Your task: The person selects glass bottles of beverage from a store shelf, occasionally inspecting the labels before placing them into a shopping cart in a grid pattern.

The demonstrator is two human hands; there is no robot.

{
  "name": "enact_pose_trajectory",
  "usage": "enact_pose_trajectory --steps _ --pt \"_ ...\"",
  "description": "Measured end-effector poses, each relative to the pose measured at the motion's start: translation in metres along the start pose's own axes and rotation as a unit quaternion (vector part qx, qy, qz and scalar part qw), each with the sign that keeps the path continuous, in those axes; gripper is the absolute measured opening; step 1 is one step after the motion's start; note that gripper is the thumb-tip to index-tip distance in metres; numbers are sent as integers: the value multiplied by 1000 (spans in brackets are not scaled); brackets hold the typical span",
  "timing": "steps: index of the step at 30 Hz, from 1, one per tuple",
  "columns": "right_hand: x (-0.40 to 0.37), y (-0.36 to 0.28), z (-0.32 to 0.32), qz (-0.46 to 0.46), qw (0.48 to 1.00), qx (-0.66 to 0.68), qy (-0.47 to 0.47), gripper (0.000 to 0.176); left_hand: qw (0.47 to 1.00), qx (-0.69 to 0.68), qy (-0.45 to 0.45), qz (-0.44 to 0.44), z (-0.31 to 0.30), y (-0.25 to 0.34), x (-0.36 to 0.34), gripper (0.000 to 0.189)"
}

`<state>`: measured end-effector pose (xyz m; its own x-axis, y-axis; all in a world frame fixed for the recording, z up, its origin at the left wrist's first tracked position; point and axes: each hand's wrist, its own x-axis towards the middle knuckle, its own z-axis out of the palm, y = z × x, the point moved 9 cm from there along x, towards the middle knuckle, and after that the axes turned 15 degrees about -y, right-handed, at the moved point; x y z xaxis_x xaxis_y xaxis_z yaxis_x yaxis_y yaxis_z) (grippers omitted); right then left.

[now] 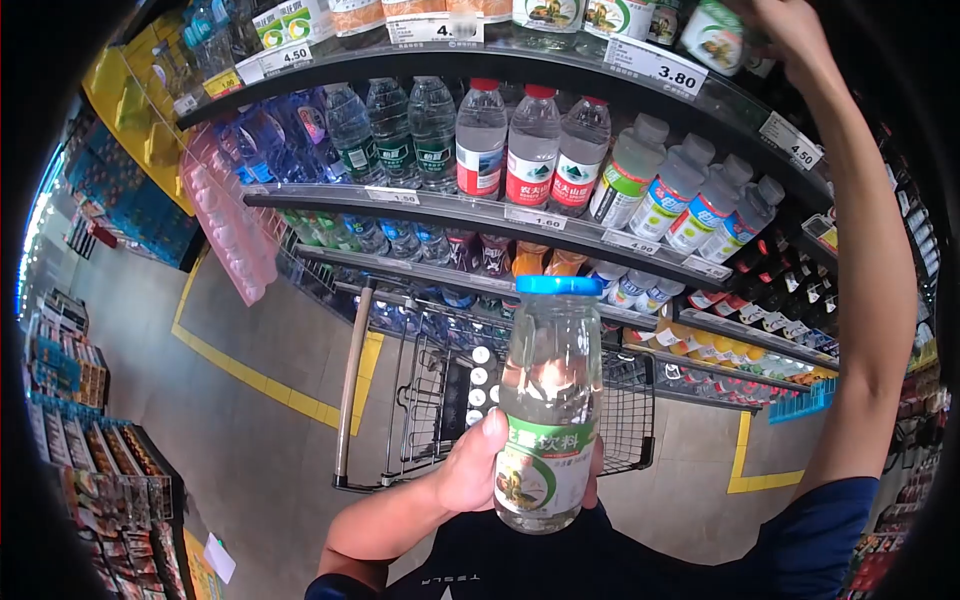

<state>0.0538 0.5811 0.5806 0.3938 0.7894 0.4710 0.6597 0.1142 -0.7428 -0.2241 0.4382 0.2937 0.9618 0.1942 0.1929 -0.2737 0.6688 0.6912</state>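
I saw the grey wire shopping cart (440,400) low down by the drink shelves. Just in front of it, the left hand (470,465) was wrapped tight around a clear glass bottle with a blue cap and a green and white label (550,400). The bottle stood upright in the middle. The right hand (790,30) was way up at the top shelf (560,62), touching a white bottle with a green label (712,35). I could not tell if that hand was closed.
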Motion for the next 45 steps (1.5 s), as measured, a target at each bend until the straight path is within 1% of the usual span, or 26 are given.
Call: enact_pose_trajectory --steps 1,2,3,4,5,6,7,9,11,12,15,17,18,20,22,23,26,27,30,32,33,34,38,41,44,45 --pt "-3 -9 -13 -29 998 -42 48 28 1000 1 5 5 -1 1 0 97" --pt "-22 -14 -22 -102 991 -13 83 33 1000 0 6 4 -1 3 2 97" --pt "-10 -4 -51 -87 993 -25 75 30 1000 -10 10 4 -1 4 4 99" --pt "-22 -22 -54 -167 985 35 20 31 1000 -20 15 3 -2 5 5 101" --pt "-9 9 -93 -216 975 -44 23 59 1000 -22 17 1 -4 4 6 101" --pt "-17 2 -101 -212 976 -44 22 59 998 -67 10 7 -5 2 8 104" --pt "-34 -20 -102 -245 966 16 -79 44 994 -112 4 13 -5 0 10 106" --pt "-89 -41 -94 -249 959 74 -113 32 988 -154 -16 28 -4 -1 16 108" --pt "-116 -31 -87 -244 962 84 -92 38 974 -210 -51 67 2 3 23 109" --pt "-136 -18 -79 -223 963 105 -106 45 974 -211 -47 63 1 2 24 109" --pt "-191 77 -38 -37 940 264 -212 67 989 -148 -10 26 -1 0 28 111" --pt "-228 92 10 51 902 390 -180 64 991 -131 -8 11 -2 -1 31 112" --pt "-243 109 22 82 896 416 -132 59 994 -112 -11 -2 -2 -2 32 113" --pt "-265 130 52 137 895 389 -170 66 995 -101 9 4 -4 -4 33 115" --pt "-283 148 69 149 847 486 -156 54 998 -57 16 -19 -4 -3 33 113" --pt "-293 159 78 188 816 534 -117 55 998 -57 21 -21 -3 -3 32 113" --pt "-307 163 85 214 781 580 -89 60 997 -46 53 -18 -5 -4 30 111" --pt "-311 164 82 257 798 542 -54 61 997 -39 62 -15 -6 -5 30 109" --pt "-319 170 86 293 768 570 -22 62 993 -70 88 22 -10 -10 22 102" --pt "-322 175 88 290 755 585 -51 62 998 -20 50 29 -7 -6 22 79" --pt "-324 176 89 289 752 589 -53 61 997 -52 -5 64 -5 -5 24 73" --pt "-326 177 89 290 749 593 -53 61 996 -55 -4 65 -3 -9 23 73" --pt "-332 175 89 283 739 606 -75 62 996 3 83 38 -5 -16 25 67" --pt "-329 171 89 256 746 605 -111 64 980 138 142 -15 -5 -13 30 89" --pt "-330 168 88 257 742 607 -120 68 976 157 151 12 -3 -7 32 89" --pt "-330 167 87 261 738 610 -124 69 988 110 104 29 2 -7 35 75"
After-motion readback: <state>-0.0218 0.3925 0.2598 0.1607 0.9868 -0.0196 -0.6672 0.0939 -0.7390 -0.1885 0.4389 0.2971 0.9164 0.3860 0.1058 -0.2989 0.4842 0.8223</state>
